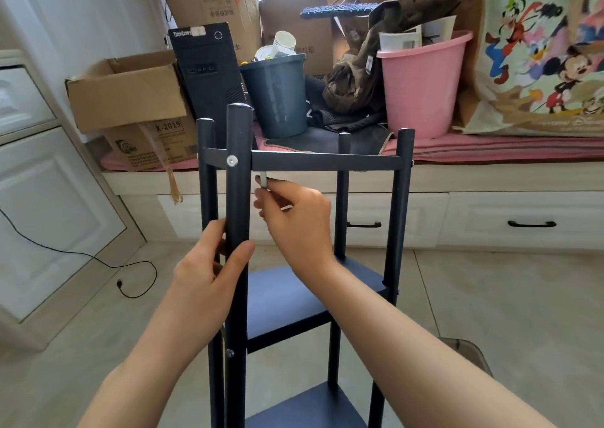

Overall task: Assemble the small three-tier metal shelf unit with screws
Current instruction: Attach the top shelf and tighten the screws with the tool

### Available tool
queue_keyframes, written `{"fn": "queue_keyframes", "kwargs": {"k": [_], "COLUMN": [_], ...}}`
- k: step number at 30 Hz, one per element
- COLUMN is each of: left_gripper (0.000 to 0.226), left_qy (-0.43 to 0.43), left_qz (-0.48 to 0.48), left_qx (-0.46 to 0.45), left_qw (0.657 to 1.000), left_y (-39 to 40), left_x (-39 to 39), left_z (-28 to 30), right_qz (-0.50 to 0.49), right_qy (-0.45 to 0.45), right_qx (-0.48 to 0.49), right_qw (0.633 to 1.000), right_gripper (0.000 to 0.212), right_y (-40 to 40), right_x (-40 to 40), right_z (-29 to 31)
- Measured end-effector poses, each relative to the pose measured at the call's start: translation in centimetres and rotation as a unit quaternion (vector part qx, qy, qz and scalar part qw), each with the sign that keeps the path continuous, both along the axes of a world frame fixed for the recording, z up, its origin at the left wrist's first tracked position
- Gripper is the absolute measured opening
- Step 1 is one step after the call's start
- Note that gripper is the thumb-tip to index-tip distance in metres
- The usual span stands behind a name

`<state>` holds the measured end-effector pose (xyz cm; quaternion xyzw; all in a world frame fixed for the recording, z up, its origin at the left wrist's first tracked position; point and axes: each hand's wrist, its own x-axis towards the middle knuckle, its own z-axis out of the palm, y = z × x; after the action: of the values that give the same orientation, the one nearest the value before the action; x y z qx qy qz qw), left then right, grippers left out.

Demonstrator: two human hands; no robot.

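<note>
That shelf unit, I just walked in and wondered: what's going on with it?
A person is assembling a dark metal shelf unit standing on the floor. The left hand grips the near front post, which already has a screw at the top tier. The right hand pinches a small silver hex key just under the top frame.

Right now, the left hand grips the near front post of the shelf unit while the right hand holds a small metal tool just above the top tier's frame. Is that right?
Not quite. The head view shows the right hand pinching the small metal tool just below the top tier's frame, not above it. The rest holds: the left hand grips the near front post of the shelf unit.
</note>
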<state>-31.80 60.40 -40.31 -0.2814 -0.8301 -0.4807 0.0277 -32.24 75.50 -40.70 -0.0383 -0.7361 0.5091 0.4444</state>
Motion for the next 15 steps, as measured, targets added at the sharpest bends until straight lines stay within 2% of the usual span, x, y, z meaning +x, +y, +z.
{"fn": "queue_keyframes", "kwargs": {"k": [9,15], "left_gripper": [0.022,0.019], "left_qy": [0.008,0.007], "left_qz": [0.016,0.017], "left_qx": [-0.013,-0.019], "left_qw": [1.0,1.0], "left_y": [-0.2,0.0], "left_x": [-0.1,0.0], "left_z": [-0.3,-0.3], "right_qz": [0.04,0.04], "right_qy": [-0.049,-0.037], "right_qx": [0.01,0.0], "right_qw": [0.998,0.999], "right_gripper": [0.02,0.019], "right_y": [0.8,0.6], "right_x": [2.8,2.6], "right_z": [1.7,1.7]}}
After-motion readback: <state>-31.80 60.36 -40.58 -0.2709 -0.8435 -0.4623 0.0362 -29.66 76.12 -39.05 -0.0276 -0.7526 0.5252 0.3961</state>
